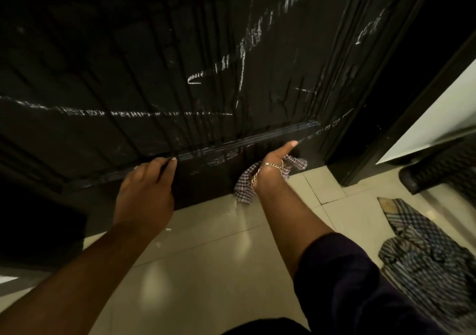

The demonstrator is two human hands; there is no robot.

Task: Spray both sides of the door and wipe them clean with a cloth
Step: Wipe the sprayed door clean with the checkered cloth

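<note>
My right hand, lower middle of the frame, grips a checked cloth bunched under the palm, thumb stuck out along the door; a chain bracelet sits at the wrist. My left hand, left of centre, has fingers fairly straight, tips resting on the horizontal moulding, holding nothing.

The door fills the upper frame: dark, panelled, with pale chalky streaks across it and cracked-looking paint toward the right. The cloth is at the bottom rail, just above the tiled floor.

Handling judgement: the cloth looks thin, soft and light, and probably goes limp when damp, so I keep it wadded in the palm, not held by a corner. The door is rigid but likely swings on its hinges, so bracing with the free hand helps. The ridged moulding will snag fabric and the flaking paint may lift, so moderate pressure.

No spray bottle in view. At lower right, striped fabric lies on the floor near a dark mat.
</note>
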